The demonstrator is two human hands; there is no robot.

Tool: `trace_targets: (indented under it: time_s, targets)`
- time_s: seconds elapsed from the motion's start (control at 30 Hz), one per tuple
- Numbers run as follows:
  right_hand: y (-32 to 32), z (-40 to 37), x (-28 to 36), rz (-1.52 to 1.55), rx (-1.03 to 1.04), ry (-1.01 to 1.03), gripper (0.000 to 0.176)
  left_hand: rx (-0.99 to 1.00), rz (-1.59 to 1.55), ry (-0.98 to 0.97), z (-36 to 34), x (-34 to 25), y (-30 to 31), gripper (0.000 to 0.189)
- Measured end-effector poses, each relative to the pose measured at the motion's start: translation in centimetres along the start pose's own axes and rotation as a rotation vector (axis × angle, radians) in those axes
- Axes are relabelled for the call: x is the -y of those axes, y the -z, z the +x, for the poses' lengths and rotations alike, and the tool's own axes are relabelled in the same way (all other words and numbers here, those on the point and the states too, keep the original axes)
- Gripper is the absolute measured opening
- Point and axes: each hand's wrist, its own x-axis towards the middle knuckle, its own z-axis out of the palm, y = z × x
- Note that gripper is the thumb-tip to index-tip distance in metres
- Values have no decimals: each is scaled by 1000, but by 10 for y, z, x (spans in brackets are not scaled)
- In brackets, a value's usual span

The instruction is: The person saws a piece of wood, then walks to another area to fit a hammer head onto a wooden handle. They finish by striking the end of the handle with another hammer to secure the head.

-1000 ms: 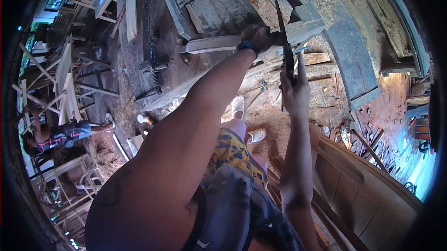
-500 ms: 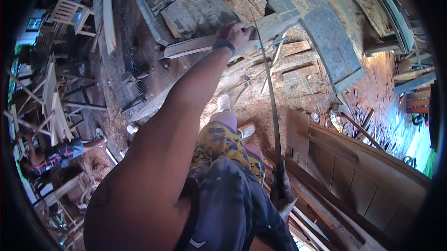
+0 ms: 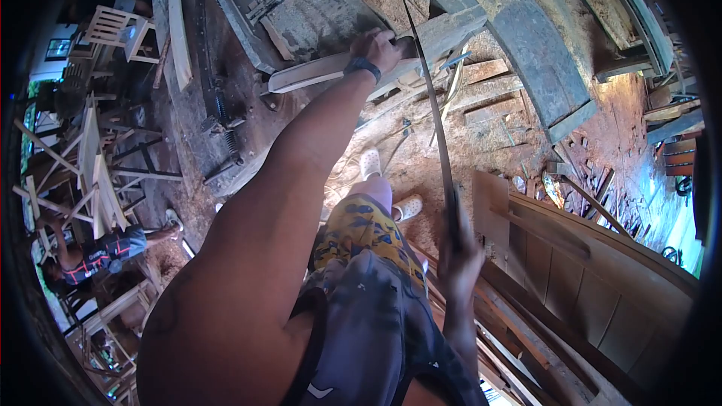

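My left hand (image 3: 376, 51), a dark band at its wrist, is closed over a length of wood (image 3: 304, 75) at the workbench edge. Its fingers curl over the wood close to the saw. My right hand (image 3: 460, 252), a little blurred, is wrapped around the dark handle of a handsaw (image 3: 430, 94). The long, narrow blade points away from me and crosses the wood just right of my left hand. Part of the handle is hidden by my fingers.
The grey workbench (image 3: 320, 26) holds boards and sawdust. A panelled wooden piece (image 3: 571, 255) stands at my right. Wood scraps and shavings cover the floor. A person (image 3: 113, 252) is among wooden frames at the left, near a slatted chair (image 3: 113, 24).
My right hand has pushed the saw forward and up in view, so its tip reaches farther past the wood. My left hand stays on the wood.
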Motion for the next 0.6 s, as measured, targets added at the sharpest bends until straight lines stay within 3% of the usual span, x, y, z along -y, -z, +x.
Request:
trace_targets:
  time_s: [0.03,0.1,0.2,0.3,0.33,0.4,0.43,0.5,0.57,0.6]
  targets:
    - [7,-32,2,-9,-86,101,65,-4,-4,4,1,-2,1,39]
    - [20,-82,5,287,-81,-68,64,45,3,55,0,-7,5,40]
    - [18,-79,11,235,-85,-90,64,115,25,54,0,-12,15,38]
    - [-3,18,4,-103,-77,120,60,93,-39,29,0,-3,9,40]
    - [-22,63,-8,-219,-188,346,58,96,-35,35,-1,4,5,40]
    - [-35,123,9,-111,-105,216,58,-93,-34,-103,-1,9,-5,32]
    - [-44,143,10,-69,-106,153,57,-34,-2,-23,-1,3,0,30]
    - [-56,144,-1,101,-250,380,57,6,-19,-25,-4,-6,13,30]
    - [-26,81,5,-51,-75,108,61,-1,-25,-38,-3,-8,12,37]
    - [-14,49,7,-73,-110,198,52,33,6,-23,-2,-8,11,39]
